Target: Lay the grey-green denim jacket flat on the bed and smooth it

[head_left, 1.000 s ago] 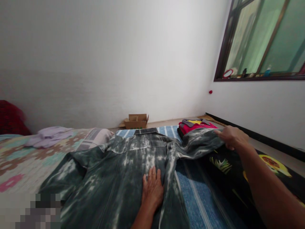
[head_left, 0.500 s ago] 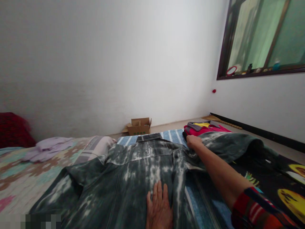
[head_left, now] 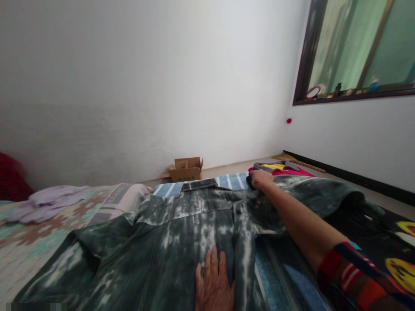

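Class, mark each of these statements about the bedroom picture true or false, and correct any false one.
1. The left hand lies flat on the tie-dye denim jacket. True.
2. The right hand rests at the jacket's shoulder, beside the pile of folded clothes. True.
3. The cardboard box stands on the bed. False: it stands on the floor against the wall, beyond the bed.
4. The jacket hangs from the window frame. False: it lies spread out on the bed, collar toward the wall.
5. A lilac garment lies on the patterned bedspread to the left. True.
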{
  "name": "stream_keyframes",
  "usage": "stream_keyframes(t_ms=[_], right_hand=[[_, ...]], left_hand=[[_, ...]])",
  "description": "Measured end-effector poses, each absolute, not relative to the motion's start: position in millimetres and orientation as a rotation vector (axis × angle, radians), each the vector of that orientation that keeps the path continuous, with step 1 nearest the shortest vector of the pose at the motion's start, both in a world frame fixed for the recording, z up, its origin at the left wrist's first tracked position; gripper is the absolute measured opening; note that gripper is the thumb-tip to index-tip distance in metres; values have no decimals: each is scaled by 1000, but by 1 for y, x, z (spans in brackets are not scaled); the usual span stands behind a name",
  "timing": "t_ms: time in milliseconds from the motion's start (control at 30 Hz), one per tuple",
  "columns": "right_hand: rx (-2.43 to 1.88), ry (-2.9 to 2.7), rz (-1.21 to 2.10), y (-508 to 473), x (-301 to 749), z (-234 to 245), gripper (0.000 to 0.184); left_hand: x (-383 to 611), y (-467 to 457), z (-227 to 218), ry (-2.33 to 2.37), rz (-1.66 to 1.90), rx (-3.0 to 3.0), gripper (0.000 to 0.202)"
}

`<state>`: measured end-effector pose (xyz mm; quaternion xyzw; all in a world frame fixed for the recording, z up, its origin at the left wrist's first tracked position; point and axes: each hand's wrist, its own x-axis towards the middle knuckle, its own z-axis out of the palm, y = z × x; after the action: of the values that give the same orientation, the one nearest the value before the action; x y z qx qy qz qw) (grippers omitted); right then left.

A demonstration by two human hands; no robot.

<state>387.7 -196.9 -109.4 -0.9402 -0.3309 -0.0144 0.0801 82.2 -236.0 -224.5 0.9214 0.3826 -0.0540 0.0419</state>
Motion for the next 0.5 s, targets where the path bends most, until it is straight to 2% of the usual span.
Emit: stream_keyframes(t_ms=[200, 367, 500], right_hand=[[-2805, -864, -303, -207, 429, -55, 36], [-2834, -843, -324, -227, 434, -84, 29], [-2826, -863, -383, -228, 434, -93, 30]], left_hand=[[87, -235, -229, 1217, -139, 2809, 62], [86, -237, -226, 1182, -110, 2801, 68], [84, -239, -224, 1171, -167, 2758, 73]])
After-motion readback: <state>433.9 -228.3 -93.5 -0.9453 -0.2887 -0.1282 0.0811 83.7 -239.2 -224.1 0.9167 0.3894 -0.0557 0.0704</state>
